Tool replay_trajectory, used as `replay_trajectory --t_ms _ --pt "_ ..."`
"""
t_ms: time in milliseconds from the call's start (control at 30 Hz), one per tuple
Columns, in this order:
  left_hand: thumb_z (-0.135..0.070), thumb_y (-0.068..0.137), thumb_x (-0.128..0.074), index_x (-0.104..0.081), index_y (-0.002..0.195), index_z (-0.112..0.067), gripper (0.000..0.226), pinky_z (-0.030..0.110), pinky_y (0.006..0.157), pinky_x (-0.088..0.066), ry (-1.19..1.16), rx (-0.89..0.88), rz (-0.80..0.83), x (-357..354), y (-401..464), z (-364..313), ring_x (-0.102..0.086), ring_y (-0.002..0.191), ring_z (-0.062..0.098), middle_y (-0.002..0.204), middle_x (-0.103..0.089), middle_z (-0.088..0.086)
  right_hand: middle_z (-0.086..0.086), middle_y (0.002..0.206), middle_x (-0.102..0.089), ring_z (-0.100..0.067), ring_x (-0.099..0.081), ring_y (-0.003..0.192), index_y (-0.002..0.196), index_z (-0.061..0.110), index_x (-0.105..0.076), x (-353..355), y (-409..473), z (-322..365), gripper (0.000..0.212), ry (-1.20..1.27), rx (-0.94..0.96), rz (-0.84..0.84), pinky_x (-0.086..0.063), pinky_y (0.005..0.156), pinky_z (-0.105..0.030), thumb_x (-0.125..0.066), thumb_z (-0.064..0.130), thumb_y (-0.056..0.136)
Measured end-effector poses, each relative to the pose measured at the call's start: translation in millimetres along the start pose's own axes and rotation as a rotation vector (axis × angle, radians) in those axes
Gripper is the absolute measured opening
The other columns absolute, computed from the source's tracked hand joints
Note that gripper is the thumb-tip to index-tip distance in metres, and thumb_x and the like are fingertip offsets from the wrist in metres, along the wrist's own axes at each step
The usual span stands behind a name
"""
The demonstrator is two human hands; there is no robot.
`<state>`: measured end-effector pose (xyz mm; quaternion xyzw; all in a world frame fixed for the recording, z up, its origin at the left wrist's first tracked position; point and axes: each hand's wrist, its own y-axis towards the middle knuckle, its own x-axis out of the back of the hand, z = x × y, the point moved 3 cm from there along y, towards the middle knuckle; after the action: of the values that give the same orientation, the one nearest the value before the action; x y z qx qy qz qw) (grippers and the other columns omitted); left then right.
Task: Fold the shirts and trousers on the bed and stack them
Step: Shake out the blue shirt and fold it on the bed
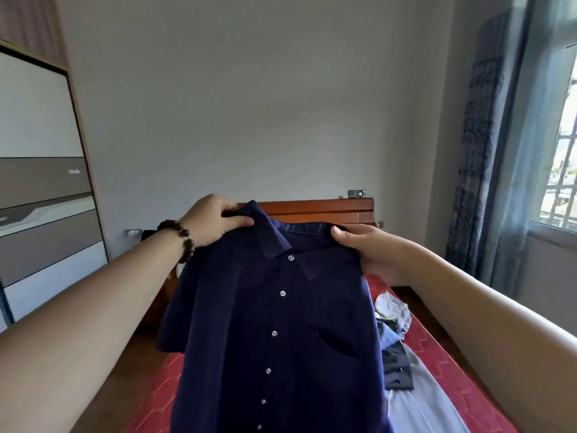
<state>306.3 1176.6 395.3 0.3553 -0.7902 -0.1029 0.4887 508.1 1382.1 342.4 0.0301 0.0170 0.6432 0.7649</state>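
Above the red bed point(443, 354), head view: left hand point(215, 221) and right hand point(368, 251) each pinch a shoulder of the navy button-up shirt point(281, 332), hanging it buttoned-side facing, likely to straighten it before folding. Unfolded clothes pile point(395, 345) lies right.

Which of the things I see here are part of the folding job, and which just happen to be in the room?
Part of the job:
navy shirt, held up by left hand and right hand
pile of clothes
bed

Just there:
wardrobe
curtain
window
bead bracelet
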Motion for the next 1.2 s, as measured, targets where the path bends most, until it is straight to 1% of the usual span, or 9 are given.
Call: replay_trajectory --t_ms 100,233,433,533,600,767,967,1067,1200 --pt "-0.023 0.090 -0.066 -0.073 0.084 -0.021 0.009 0.026 0.073 -0.050 -0.116 0.020 -0.021 10.2 -2.9 12.6 -0.065 0.078 0.007 0.086 -0.074 -0.002 -0.013 0.102 -0.070 -0.022 -0.069 0.095 0.104 -0.003 -0.062 3.3 -2.3 8.9 0.024 -0.126 -0.004 0.112 -0.056 0.079 -0.029 -0.064 0.008 0.083" --pt "-0.020 0.093 -0.062 -0.069 0.087 -0.003 0.019 0.035 0.076 -0.044 -0.228 0.047 -0.042 15.6 -5.5 21.3 -0.056 0.078 0.018 0.088 -0.068 0.022 -0.008 0.102 -0.071 -0.019 -0.067 0.093 0.105 0.004 -0.067 8.3 9.8 13.8 0.017 -0.202 0.133 -0.122 -0.057 0.083 -0.029 -0.060 0.004 0.090" --pt "-0.007 0.093 -0.056 -0.076 0.086 -0.009 0.022 0.028 0.080 -0.052 -0.655 0.207 0.060 2.9 -8.4 20.3 -0.066 0.088 0.020 0.093 -0.072 0.010 -0.012 0.098 -0.073 -0.025 -0.070 0.091 0.103 0.018 -0.070 9.7 15.7 19.2 0.015 -0.251 0.336 -0.433 -0.056 0.085 -0.038 -0.065 0.015 0.090" --pt "-0.029 0.076 -0.073 -0.077 0.095 -0.010 0.027 0.029 0.085 -0.055 -0.797 0.239 0.171 -1.5 -13.9 18.8 -0.068 0.097 0.022 0.106 -0.072 0.014 -0.011 0.098 -0.074 -0.025 -0.070 0.093 0.105 0.019 -0.071 13.2 15.0 23.4 0.018 -0.319 0.340 -0.427 -0.056 0.086 -0.039 -0.069 0.017 0.087" --pt "-0.043 0.061 -0.087 -0.077 0.092 -0.010 0.046 0.032 0.087 -0.054 -0.729 0.208 0.202 -6.3 -15.8 20.2 -0.069 0.094 0.023 0.104 -0.072 0.015 -0.013 0.103 -0.072 -0.026 -0.069 0.096 0.109 0.016 -0.070 16.6 14.6 25.6 0.024 -0.309 0.321 -0.381 -0.055 0.086 -0.038 -0.071 0.018 0.085" --pt "-0.021 0.072 -0.076 -0.077 0.085 -0.015 0.015 0.030 0.085 -0.055 -0.631 0.139 0.097 -17.8 -12.3 18.7 -0.068 0.091 0.021 0.094 -0.075 0.006 -0.015 0.109 -0.070 -0.027 -0.068 0.100 0.118 0.006 -0.064 20.7 8.8 27.3 0.041 -0.161 0.246 -0.215 -0.056 0.084 -0.034 -0.071 0.019 0.079" --pt "-0.024 0.086 -0.068 -0.065 0.082 -0.009 0.016 0.034 0.069 -0.048 -0.099 0.098 -0.142 -39.8 -0.5 -0.9 -0.064 0.079 0.024 0.081 -0.069 0.006 -0.019 0.092 -0.069 -0.036 -0.064 0.090 0.100 0.004 -0.067 6.3 18.0 23.5 0.026 -0.704 0.283 -0.760 -0.053 0.082 -0.047 -0.072 0.020 0.081" --pt "-0.022 0.085 -0.066 -0.061 0.078 -0.006 0.018 0.032 0.059 -0.041 -0.064 0.084 -0.239 -57.2 0.7 -20.0 -0.059 0.070 0.023 0.072 -0.063 0.006 -0.003 0.083 -0.069 -0.025 -0.065 0.081 0.092 0.013 -0.067 -14.6 23.6 20.7 0.017 -0.688 0.316 -0.845 -0.050 0.070 -0.031 -0.072 0.020 0.077" --pt "-0.023 0.085 -0.067 -0.063 0.080 -0.010 0.015 0.022 0.053 -0.037 -0.212 0.125 -0.220 -77.0 0.7 -35.4 -0.055 0.063 0.008 0.070 -0.061 -0.003 0.002 0.079 -0.063 -0.021 -0.060 0.076 0.090 0.014 -0.060 -35.3 34.6 14.4 0.018 -0.677 0.309 -0.818 -0.044 0.065 -0.028 -0.072 0.020 0.077"
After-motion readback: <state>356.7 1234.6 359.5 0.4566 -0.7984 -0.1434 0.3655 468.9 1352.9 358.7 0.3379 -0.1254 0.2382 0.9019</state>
